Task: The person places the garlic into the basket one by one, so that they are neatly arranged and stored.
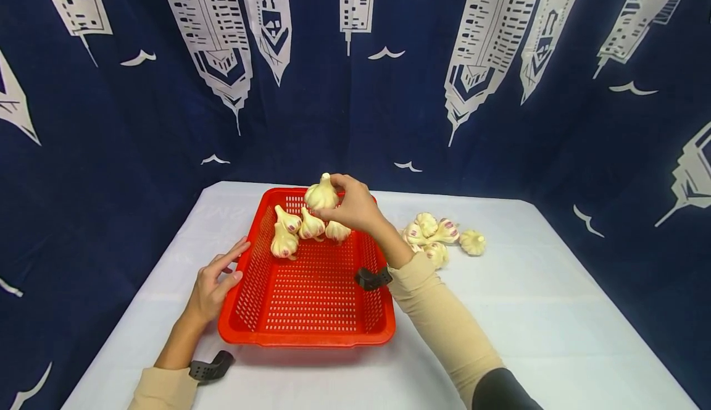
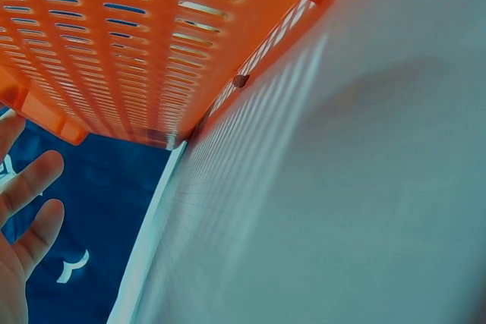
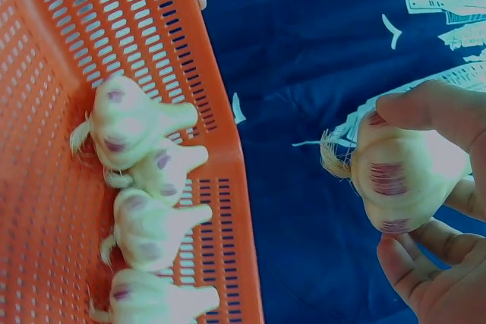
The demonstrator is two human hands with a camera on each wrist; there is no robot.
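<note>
My right hand [image 1: 355, 205] holds a garlic bulb [image 1: 321, 195] above the far part of a red perforated basket [image 1: 307, 339]. In the right wrist view, thumb and fingers pinch this garlic bulb [image 3: 402, 176] from both sides, its roots pointing away from the palm. Several other garlic bulbs [image 1: 284, 241] rest inside the basket toward its far end. At the basket's left rim, my left hand [image 1: 210, 289] touches the edge with fairly straight fingers. The left wrist view shows those fingers [image 2: 38, 180] spread beside the basket's outer wall.
A loose group of garlic bulbs [image 1: 436, 252] lies on the white table [image 1: 533, 311] right of the basket, partly behind the right forearm. One garlic bulb [image 1: 473, 242] sits at that group's right end. A dark blue patterned curtain [image 1: 344, 120] hangs behind the table.
</note>
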